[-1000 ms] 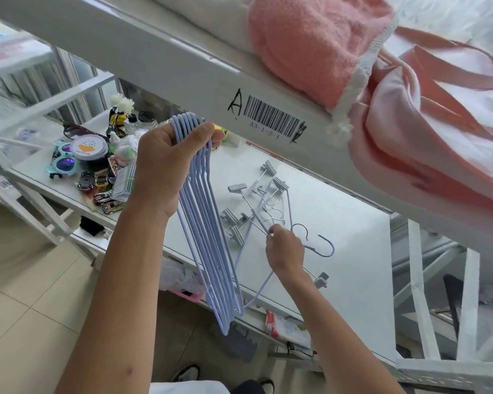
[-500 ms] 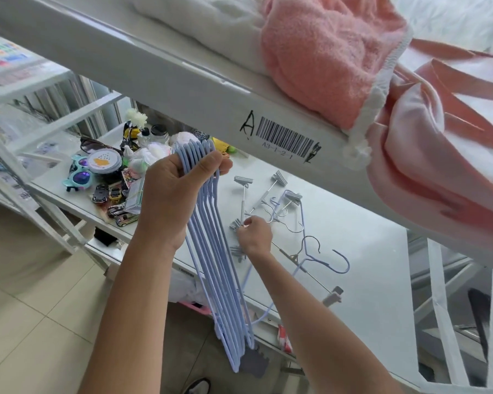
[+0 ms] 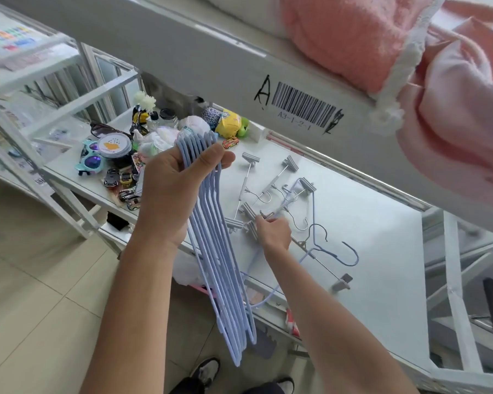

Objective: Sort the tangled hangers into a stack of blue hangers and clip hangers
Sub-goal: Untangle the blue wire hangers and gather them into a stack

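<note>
since the earlier frame the right hand [image 3: 273, 236] has slid left across the shelf from beside the loose blue hanger into the heap of clip hangers [image 3: 264, 191], and the left hand [image 3: 172, 194] has kept its bundle raised. nearest the camera, two dark shoes [image 3: 208, 371] stand on the tiled floor. above them the left hand is closed around the stack of blue hangers [image 3: 219, 251], thumb pressed over the tops, with the long ends hanging down in front of the shelf edge. the right hand rests on the white shelf [image 3: 367, 237] with its fingers curled onto the near clips of the tangled clip hangers, pinching wire or clip there; exactly which piece it holds cannot be told. just right of that hand one loose blue hanger [image 3: 336, 254] lies flat, its hook pointing right, crossed by a clip hanger's metal bar. farther left on the shelf sit toy cars [image 3: 120, 180], blue sunglasses [image 3: 88, 162] and a round tin [image 3: 114, 145]. beyond, an upper shelf rail carries a barcode label [image 3: 305, 108], with a pink towel [image 3: 347, 35] above.
</note>
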